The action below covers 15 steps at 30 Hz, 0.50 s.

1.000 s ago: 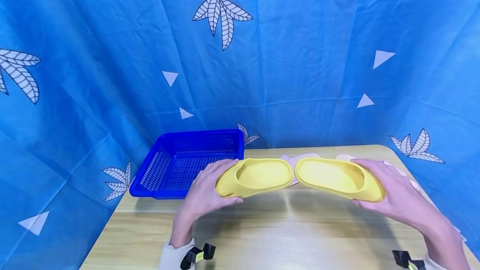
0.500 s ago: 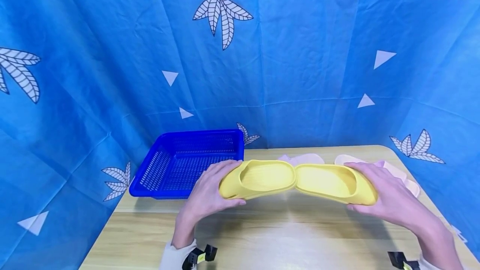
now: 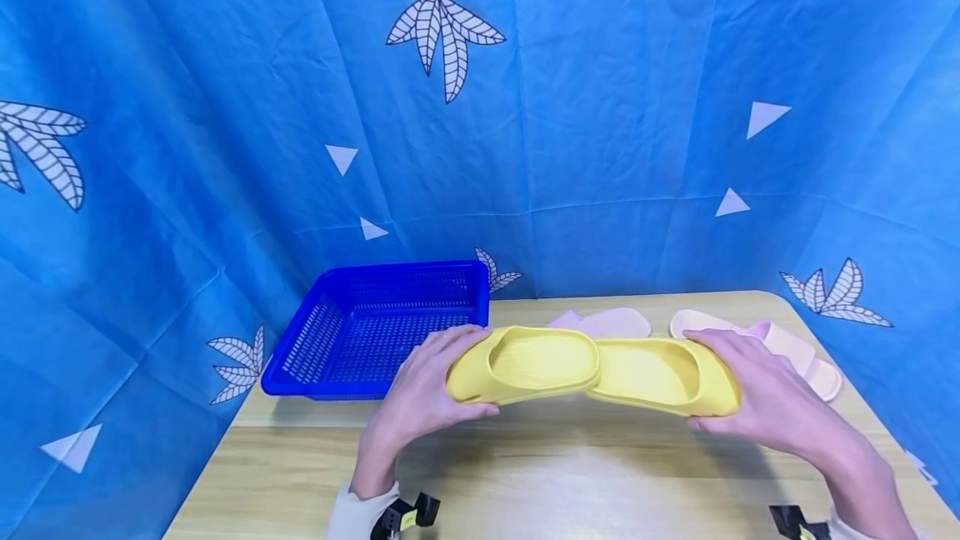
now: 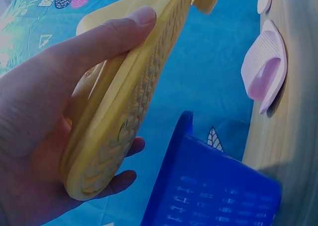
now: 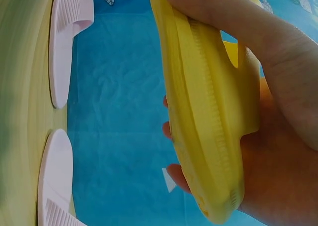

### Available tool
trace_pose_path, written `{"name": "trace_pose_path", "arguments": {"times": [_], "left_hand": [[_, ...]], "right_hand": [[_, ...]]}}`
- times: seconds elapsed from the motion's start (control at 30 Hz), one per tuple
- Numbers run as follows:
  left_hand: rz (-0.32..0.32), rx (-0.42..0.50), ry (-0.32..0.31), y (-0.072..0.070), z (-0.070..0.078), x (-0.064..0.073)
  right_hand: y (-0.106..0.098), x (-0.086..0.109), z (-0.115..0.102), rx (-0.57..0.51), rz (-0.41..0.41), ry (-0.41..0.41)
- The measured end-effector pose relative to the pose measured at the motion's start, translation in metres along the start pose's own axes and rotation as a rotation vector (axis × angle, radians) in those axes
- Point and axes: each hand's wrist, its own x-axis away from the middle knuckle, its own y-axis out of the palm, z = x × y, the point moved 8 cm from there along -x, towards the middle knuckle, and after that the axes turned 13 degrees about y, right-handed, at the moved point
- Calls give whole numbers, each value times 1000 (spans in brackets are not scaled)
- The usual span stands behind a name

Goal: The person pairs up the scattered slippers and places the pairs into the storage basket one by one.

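Observation:
My left hand (image 3: 423,386) grips a yellow slipper (image 3: 542,361) by its toe end, thumb on the near side and fingers around the far side. A matching yellow slipper (image 3: 651,373) is gripped the same way by my right hand (image 3: 765,394). Both are held up over the table, heels pointing inward, and the left slipper's heel overlaps the right one's in the head view. The left wrist view shows the patterned sole (image 4: 136,107) of the left slipper; in the right wrist view the side of the right slipper (image 5: 203,107) faces the camera.
A blue perforated basket (image 3: 300,332) stands at the back left of the wooden table (image 3: 555,482). Behind the yellow slippers lie a pale lilac slipper (image 3: 615,322) and, at the back right, another pale slipper (image 3: 787,348). A blue patterned cloth (image 3: 600,123) hangs behind the table.
My right hand has moved left and slightly down with its slipper, my left slightly right and down. The gap between the two heels has closed and they now overlap in view.

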Motion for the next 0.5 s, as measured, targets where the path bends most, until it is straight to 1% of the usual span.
{"name": "trace_pose_path", "arguments": {"times": [0.13, 0.27, 0.4, 0.5], "left_hand": [[-17, -2, 0, 3, 1, 0], [-24, -13, 19, 5, 3, -2], [-28, -27, 35, 7, 5, -3], [-35, -32, 29, 8, 5, -3]], "right_hand": [[3, 0, -2, 19, -1, -11], [6, 0, -3, 31, 2, -14], [7, 0, -3, 32, 0, 6], [6, -1, -3, 37, 4, 15]]}}
